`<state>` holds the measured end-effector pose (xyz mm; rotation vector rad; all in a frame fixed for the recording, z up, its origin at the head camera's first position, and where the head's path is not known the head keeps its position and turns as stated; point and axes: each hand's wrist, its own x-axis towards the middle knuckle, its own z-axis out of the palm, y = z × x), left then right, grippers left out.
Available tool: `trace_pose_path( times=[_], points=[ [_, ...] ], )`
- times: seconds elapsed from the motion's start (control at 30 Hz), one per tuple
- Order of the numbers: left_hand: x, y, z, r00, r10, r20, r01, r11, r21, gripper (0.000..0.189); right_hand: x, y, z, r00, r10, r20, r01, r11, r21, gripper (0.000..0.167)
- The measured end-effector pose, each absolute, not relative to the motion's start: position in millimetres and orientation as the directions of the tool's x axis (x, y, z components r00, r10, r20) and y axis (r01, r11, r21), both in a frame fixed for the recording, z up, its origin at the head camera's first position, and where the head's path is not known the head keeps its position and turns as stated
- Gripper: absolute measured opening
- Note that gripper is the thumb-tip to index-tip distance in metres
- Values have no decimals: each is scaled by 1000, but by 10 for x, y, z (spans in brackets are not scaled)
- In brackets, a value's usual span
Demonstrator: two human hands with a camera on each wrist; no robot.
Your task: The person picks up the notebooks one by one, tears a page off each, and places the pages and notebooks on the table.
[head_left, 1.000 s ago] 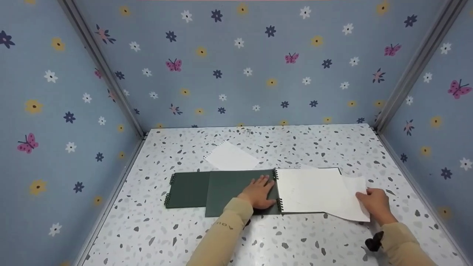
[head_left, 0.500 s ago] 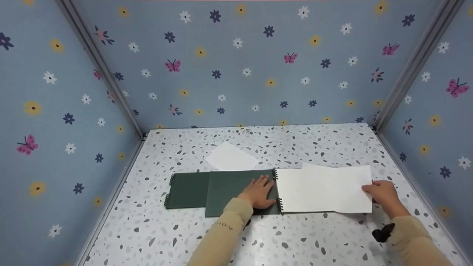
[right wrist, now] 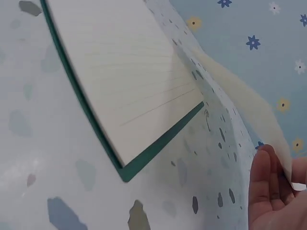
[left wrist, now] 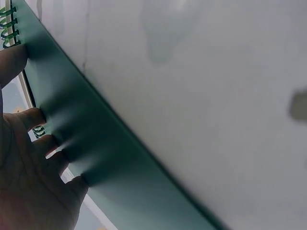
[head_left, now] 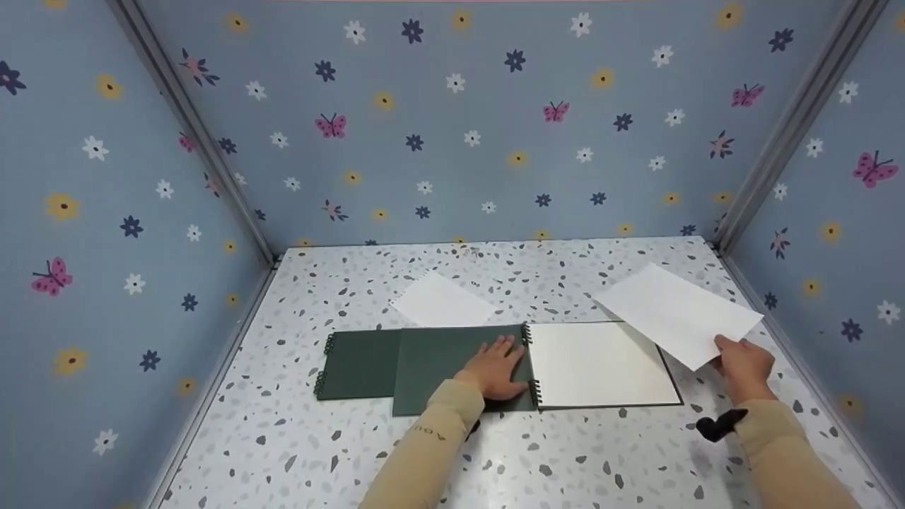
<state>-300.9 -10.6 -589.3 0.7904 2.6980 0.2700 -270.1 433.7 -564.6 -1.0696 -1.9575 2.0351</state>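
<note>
A spiral-bound sketchbook lies open on the table, with its dark green cover (head_left: 442, 367) folded out to the left and its white page (head_left: 597, 364) facing up on the right. My left hand (head_left: 495, 371) presses flat on that cover beside the coil, fingers spread; the left wrist view shows the fingertips (left wrist: 79, 184) against the green. In my right hand (head_left: 746, 364), thumb and fingers pinch one corner of a loose white sheet of paper (head_left: 675, 311). The sheet is tilted over the page's far right corner. Seen from the right wrist, the sheet (right wrist: 254, 103) curves up from the fingers.
A second green spiral-bound book (head_left: 360, 364) lies partly under the cover on the left. Behind the sketchbook rests another torn sheet (head_left: 442, 300) with a ragged edge. Flower-patterned walls (head_left: 452, 127) enclose the speckled table (head_left: 537, 466) at the back and both sides.
My right hand has drawn the sheet off the sketchbook to the right, then lifted and turned it toward the back right, baring the page's right part. My left hand has stayed put.
</note>
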Motion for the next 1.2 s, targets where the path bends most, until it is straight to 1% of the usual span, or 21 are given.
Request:
trace_pose_path(
  times=[0.1,0.2,0.3,0.37,0.53,0.63,0.73,0.87,0.97,1.03,1.2],
  points=[
    [-2998,-110,-5879,-799,549,-245,486,830,274,78,-2793,4304,-5593,-701,560,-442,313,-315,-896,72],
    [-2992,-107,-5874,-800,547,-244,483,830,277,78,-2869,4294,-5546,-655,575,-490,277,-421,-864,71],
    [-2990,-95,-5882,-799,547,-248,486,832,268,78,-2902,4305,-5535,-635,579,-511,272,-452,-850,72],
    [-2992,-91,-5886,-798,548,-250,488,832,263,78,-2904,4309,-5544,-630,586,-510,289,-432,-854,74],
    [-2997,-94,-5882,-798,547,-254,487,832,265,79,-2856,4345,-5630,-623,617,-480,360,-318,-877,82],
    [-3000,-102,-5886,-799,545,-256,484,834,264,79,-2808,4385,-5712,-630,630,-454,400,-239,-885,75],
    [-3006,-109,-5892,-800,541,-260,479,837,265,79,-2762,4430,-5789,-649,627,-431,445,-146,-883,58],
    [-3005,-108,-5900,-800,537,-266,471,838,275,79,-2714,4484,-5849,-663,624,-415,510,-29,-859,28],
    [-3002,-107,-5903,-803,534,-262,468,839,278,79,-2683,4497,-5850,-673,621,-401,564,81,-821,17],
    [-3000,-105,-5900,-805,535,-257,468,838,279,79,-2660,4504,-5846,-685,616,-389,595,165,-787,18],
    [-2998,-108,-5891,-804,538,-254,474,837,275,78,-2599,4516,-5833,-722,594,-356,630,351,-692,31]
  ],
)
